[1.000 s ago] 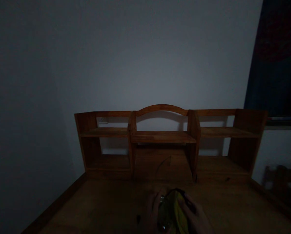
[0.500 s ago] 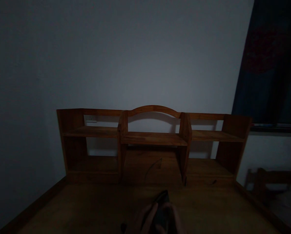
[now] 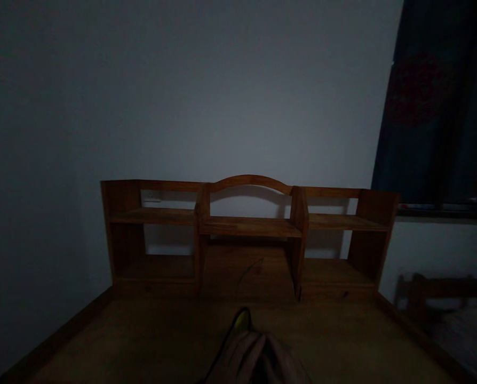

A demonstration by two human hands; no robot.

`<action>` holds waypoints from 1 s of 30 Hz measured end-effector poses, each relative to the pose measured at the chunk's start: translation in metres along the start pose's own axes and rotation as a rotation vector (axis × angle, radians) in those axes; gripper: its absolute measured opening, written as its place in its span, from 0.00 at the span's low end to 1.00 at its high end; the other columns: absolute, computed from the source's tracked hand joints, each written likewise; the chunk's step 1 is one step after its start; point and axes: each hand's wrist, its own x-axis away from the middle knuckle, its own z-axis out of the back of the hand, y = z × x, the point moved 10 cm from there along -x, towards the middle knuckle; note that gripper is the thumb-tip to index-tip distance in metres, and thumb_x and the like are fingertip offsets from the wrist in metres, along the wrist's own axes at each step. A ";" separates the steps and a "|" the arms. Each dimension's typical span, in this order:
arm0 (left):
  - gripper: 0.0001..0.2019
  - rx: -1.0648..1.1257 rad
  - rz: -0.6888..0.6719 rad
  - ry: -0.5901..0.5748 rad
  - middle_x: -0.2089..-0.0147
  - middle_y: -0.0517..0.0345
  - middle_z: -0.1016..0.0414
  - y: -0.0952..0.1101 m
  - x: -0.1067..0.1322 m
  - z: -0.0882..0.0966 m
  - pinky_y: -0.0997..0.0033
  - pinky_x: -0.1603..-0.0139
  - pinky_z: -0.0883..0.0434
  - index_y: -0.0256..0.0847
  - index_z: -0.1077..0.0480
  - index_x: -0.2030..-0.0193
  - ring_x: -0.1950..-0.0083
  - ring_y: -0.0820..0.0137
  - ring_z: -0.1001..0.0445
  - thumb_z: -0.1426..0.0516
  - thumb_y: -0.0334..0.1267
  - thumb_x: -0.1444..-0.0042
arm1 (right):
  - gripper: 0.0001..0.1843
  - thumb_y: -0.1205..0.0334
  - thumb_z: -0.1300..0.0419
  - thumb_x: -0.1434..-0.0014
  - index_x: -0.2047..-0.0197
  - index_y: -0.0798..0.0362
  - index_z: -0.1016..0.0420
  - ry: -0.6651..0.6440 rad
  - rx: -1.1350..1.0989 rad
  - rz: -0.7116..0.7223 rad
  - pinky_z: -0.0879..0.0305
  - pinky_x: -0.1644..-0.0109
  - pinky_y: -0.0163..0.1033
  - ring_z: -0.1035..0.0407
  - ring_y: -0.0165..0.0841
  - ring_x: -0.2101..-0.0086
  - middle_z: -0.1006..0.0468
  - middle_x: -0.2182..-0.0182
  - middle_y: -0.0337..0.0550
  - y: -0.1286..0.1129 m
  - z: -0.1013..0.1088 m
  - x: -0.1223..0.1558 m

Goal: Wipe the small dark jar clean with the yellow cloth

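In the dim light at the bottom middle of the head view, both hands are close together over the wooden desk [image 3: 142, 341]. My left hand [image 3: 236, 360] has its fingers bent and pressed against a dark item [image 3: 265, 357]. My right hand [image 3: 284, 365] closes on it from the other side, fingertips near those of the left. A thin black-edged loop with a yellow-green inside [image 3: 243, 320] sticks up beyond the left fingers. The dark item's kind is hard to make out, since the fingers and the frame's lower edge hide much of it.
A wooden desktop shelf [image 3: 250, 226] with several compartments stands along the back against a pale wall [image 3: 238, 96]. Raised side rails [image 3: 414, 333] border the desk. A wall socket [image 3: 151, 196] shows behind the left shelf. A dark window [image 3: 430, 106] is at the right.
The dark pointed top between my hands no longer shows; the black-edged yellow-green loop now stands to the left. My fingers have come closer together. The view has shifted slightly right.
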 end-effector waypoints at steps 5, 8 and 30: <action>0.49 0.139 0.098 -0.048 0.34 0.47 0.42 -0.006 -0.001 0.003 0.57 0.36 0.37 0.45 0.59 0.30 0.34 0.55 0.42 0.36 0.41 0.54 | 0.15 0.60 0.53 0.35 0.54 0.49 0.27 -0.122 0.023 0.024 0.30 0.60 0.35 0.23 0.37 0.64 0.20 0.62 0.47 -0.001 -0.011 -0.012; 0.49 0.209 0.242 0.044 0.34 0.45 0.43 -0.015 -0.001 0.009 0.57 0.36 0.37 0.40 0.54 0.31 0.35 0.54 0.41 0.36 0.38 0.59 | 0.16 0.59 0.55 0.34 0.59 0.52 0.27 -0.087 0.134 0.039 0.32 0.65 0.34 0.24 0.37 0.69 0.20 0.68 0.49 0.004 -0.005 -0.015; 0.53 0.065 0.010 -0.009 0.32 0.39 0.47 0.004 0.000 0.003 0.51 0.37 0.36 0.40 0.61 0.30 0.32 0.54 0.45 0.32 0.40 0.56 | 0.19 0.66 0.52 0.36 0.44 0.52 0.32 -0.045 0.005 0.059 0.30 0.54 0.41 0.25 0.39 0.58 0.22 0.55 0.51 -0.011 0.001 -0.006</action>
